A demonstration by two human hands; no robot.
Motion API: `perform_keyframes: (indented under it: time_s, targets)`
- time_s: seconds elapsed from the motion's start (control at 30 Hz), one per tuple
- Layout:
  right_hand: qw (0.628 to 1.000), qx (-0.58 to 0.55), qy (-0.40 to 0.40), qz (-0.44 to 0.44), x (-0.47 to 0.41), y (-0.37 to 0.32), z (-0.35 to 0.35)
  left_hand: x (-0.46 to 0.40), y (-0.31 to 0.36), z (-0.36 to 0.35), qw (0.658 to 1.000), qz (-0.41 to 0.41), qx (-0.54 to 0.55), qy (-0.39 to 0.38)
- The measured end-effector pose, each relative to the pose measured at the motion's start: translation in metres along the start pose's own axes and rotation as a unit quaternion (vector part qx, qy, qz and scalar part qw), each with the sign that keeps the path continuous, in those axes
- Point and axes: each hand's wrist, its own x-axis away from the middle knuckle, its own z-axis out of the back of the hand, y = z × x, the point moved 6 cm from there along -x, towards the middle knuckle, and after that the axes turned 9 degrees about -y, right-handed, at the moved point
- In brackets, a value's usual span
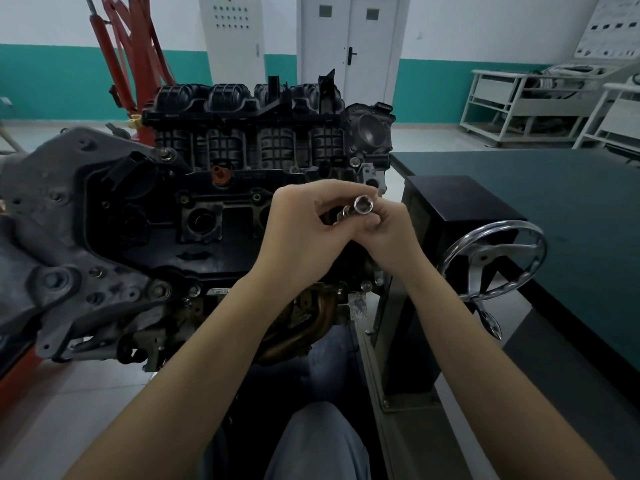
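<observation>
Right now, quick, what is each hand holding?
Left hand: curled, pinching the shiny round silver metal socket.
Right hand: curled, gripping the same socket from its other side.

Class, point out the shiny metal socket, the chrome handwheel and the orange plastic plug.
shiny metal socket (363, 204), head view, open end
chrome handwheel (483, 253), head view, hub
orange plastic plug (220, 174), head view, top

Bare left hand, bare right hand, left forearm and right forearm uncovered to the frame's edge, legs in faded blue-grey denim trousers, cloth softly creased across the thighs and knees
</observation>
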Motion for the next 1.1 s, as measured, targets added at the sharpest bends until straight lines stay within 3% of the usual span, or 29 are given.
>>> perform_keyframes:
  time_s: [0.13,0.3,0.43,0.53,0.7,0.9,1.0,1.1]
  targets:
    - [1.000,-0.006,0.018,-0.009,-0.0005,0.0021,0.0024,-0.0003,-0.0024,-0.0037,0.998,-0.004,0.035,-0.050]
    - [1.000,0.012,0.026,-0.011,-0.0014,0.0060,0.0040,0.0023,0.0007,0.0005,0.998,-0.015,-0.046,0.037]
    - [1.000,0.013,-0.002,-0.002,-0.0003,0.0003,-0.0009,0.0004,-0.0033,-0.0013,1.000,-0.007,0.023,0.000]
    - [0.999,0.007,0.028,-0.015,-0.0009,0.0037,0.0024,0.0001,-0.0003,-0.0034,0.999,-0.015,0.021,-0.026]
    - [1.000,0.005,0.027,-0.007,-0.0006,0.0026,0.0008,-0.0012,-0.0009,0.0045,0.999,-0.006,-0.007,0.032]
    - [0.999,0.002,0.043,-0.011,-0.0001,0.0023,0.0025,-0.0017,-0.0018,-0.0007,0.999,-0.015,0.037,-0.034]
    - [0.999,0.002,0.054,-0.007,0.0006,0.0023,0.0042,-0.0007,-0.0022,0.0032,1.000,-0.008,-0.023,0.008]
    - [1.000,0.003,0.024,-0.005,0.0014,0.0033,0.0013,-0.0003,-0.0026,0.0037,1.000,-0.006,-0.007,0.025]
